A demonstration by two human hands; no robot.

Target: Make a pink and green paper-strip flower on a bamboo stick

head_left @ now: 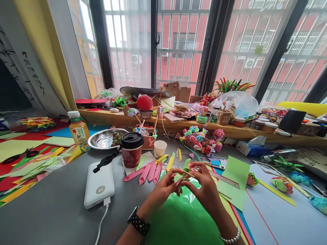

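Between my two hands is a small folded green and pink paper piece [178, 178], held above a shiny green surface [189, 217]. My left hand [167, 185] grips its left side with closed fingers. A thin wooden stick [189, 174] slants across the piece, and the fingers of my right hand [204, 183] are closed around it. Folded pink paper strips [147, 172] lie on the grey table just left of my hands, with yellow strips [170, 162] beyond them.
A lidded red cup [131, 149], a paper cup [160, 149], a steel plate [97, 139] and a white power bank [99, 185] stand to the left. Green paper [235, 180], a ruler [226, 179] and paper flowers [281, 184] lie to the right.
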